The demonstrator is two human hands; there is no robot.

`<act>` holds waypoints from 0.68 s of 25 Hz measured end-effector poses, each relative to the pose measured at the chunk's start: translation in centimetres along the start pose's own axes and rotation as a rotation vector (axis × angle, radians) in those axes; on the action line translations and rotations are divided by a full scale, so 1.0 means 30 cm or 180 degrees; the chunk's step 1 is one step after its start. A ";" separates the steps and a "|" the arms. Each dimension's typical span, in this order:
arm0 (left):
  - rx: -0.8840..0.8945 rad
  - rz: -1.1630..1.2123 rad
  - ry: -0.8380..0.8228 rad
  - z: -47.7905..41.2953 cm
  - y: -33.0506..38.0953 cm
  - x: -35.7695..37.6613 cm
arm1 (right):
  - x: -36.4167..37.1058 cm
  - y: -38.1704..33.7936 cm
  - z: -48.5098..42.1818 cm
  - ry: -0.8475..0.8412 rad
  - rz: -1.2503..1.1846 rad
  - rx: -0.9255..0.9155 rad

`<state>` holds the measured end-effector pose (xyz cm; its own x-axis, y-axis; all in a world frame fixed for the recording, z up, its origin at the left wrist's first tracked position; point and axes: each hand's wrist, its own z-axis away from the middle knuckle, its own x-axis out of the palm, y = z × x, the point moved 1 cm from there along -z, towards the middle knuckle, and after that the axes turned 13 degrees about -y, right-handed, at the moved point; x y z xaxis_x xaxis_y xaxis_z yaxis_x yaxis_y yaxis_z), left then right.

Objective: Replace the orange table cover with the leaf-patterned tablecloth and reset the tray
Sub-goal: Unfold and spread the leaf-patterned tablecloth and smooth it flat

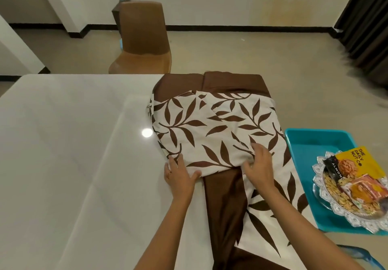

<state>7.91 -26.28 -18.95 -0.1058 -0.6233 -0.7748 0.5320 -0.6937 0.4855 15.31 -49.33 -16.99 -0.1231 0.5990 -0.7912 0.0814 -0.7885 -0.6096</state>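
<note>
The leaf-patterned tablecloth, cream with brown leaves and a brown border, lies partly folded on the right end of the white table. My left hand grips the folded cloth's near left corner, thumb on top. My right hand pinches a fold near the cloth's near edge. A teal tray sits to the right of the table, lower down. It carries a silver dish with nuts and snack packets. No orange cover is in view.
A brown chair stands beyond the table's far edge. Dark curtains hang at the right. Beige floor lies beyond and to the right of the table. A blue object shows at the lower right.
</note>
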 end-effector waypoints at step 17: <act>0.0926 0.1670 0.0138 -0.117 0.191 -0.128 | -0.284 0.043 -0.371 0.1254 -0.2766 0.1908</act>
<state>14.32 -26.59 -14.64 0.1463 -0.8982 -0.4146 0.2516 -0.3715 0.8937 27.48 -53.88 -11.57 0.4229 0.8962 -0.1343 -0.3812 0.0415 -0.9236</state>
